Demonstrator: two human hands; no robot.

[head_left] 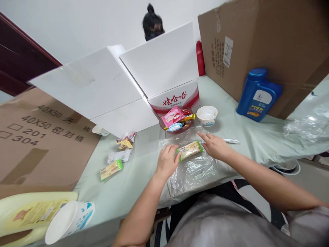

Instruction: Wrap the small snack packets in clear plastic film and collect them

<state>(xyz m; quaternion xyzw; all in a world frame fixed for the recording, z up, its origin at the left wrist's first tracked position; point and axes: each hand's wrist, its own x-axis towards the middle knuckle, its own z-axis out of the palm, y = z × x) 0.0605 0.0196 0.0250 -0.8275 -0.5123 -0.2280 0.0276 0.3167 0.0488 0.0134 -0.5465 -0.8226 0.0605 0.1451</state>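
Observation:
A wrapped biscuit packet (189,150), cream with green ends, lies on a clear plastic sheet (190,173) in front of me. My left hand (167,160) is at its left end, thumb and fingers apart and loosely curved; whether they touch the wrapper is hard to tell. At the right end, my right hand (214,146) hovers with fingers stretched out over the sheet, holding nothing. Just beyond stands a reddish bowl (177,131) filled with wrapped snacks, among them a pink wafer packet (172,117). Beside that bowl is a white paper bowl (207,116).
To the left lie another biscuit packet (111,170) and small snack bags (125,142). A white pen (231,141) rests by my right wrist. White box panels (159,65), a blue bottle (258,94), large cartons (228,44) and a paper cup (70,221) surround the workspace.

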